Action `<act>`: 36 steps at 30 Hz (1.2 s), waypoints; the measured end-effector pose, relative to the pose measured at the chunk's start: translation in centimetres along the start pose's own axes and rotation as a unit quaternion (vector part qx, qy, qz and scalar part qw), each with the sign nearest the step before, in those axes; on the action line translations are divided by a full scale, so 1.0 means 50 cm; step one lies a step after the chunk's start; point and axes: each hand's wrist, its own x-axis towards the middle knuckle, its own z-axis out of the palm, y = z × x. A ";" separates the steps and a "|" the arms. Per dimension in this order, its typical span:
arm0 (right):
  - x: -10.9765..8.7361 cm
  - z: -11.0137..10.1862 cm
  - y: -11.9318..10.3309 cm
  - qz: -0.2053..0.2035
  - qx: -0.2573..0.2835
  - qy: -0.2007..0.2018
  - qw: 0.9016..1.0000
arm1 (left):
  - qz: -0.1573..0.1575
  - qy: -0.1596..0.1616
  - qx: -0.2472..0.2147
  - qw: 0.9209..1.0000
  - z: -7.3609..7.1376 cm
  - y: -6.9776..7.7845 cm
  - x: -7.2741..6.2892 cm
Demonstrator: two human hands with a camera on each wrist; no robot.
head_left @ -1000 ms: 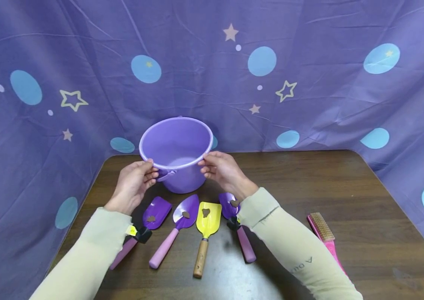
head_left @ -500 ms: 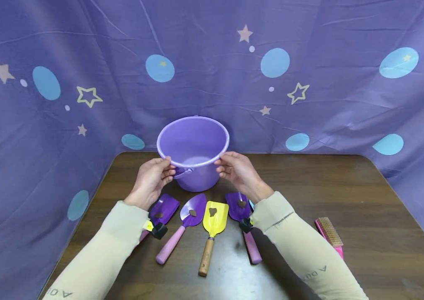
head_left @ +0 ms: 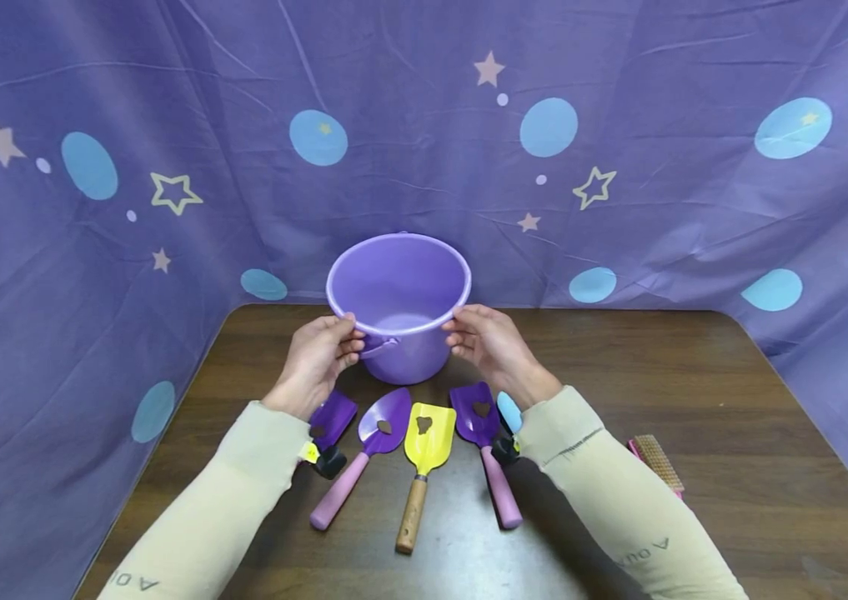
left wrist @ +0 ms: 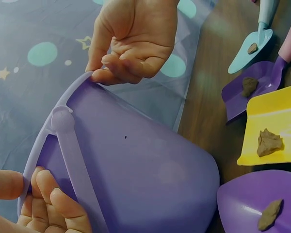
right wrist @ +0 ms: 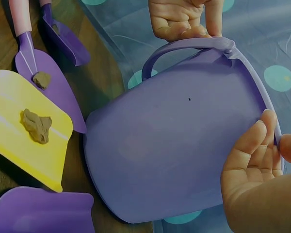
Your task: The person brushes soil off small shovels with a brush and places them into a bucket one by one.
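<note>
Evenly, both hands pinch the near rim of the purple bucket point(head_left: 424, 362), the left hand point(head_left: 313, 360) on one side of its front hinge and the right hand point(head_left: 496, 348) on the other, thumbs over the lip and fingers curled beneath it. Gripping at two spread spots probably keeps the bucket level and its mouth facing the person; whether its base rests on the table point(head_left: 581, 354) I cannot tell. The handle point(head_left: 380, 349) hangs against the outside, close by the left hand's fingers, perhaps to leave the opening free. Nearer the person than the hands, a yellow shovel point(head_left: 434, 450) and several purple shovels point(left wrist: 252, 189) fan out, blades towards the bucket, each loaded blade apparently laid flat so its brown lump point(left wrist: 270, 142) stays put. A brush point(head_left: 658, 462) lies well to the right of the right hand. On the right sleeve point(head_left: 604, 475) "A DU" seems readable, the remainder lost; the left sleeve point(head_left: 221, 500) bears similar letters, cut off.
</note>
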 end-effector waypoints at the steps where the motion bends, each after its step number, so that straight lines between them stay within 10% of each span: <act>1: -0.001 -0.002 -0.001 0.000 0.000 0.000 1.000 | 0.000 -0.001 0.001 1.000 0.002 -0.001 0.000; 36: -0.040 -0.072 -0.026 -0.018 0.035 0.002 0.999 | -0.001 -0.010 -0.004 1.000 0.080 -0.026 -0.001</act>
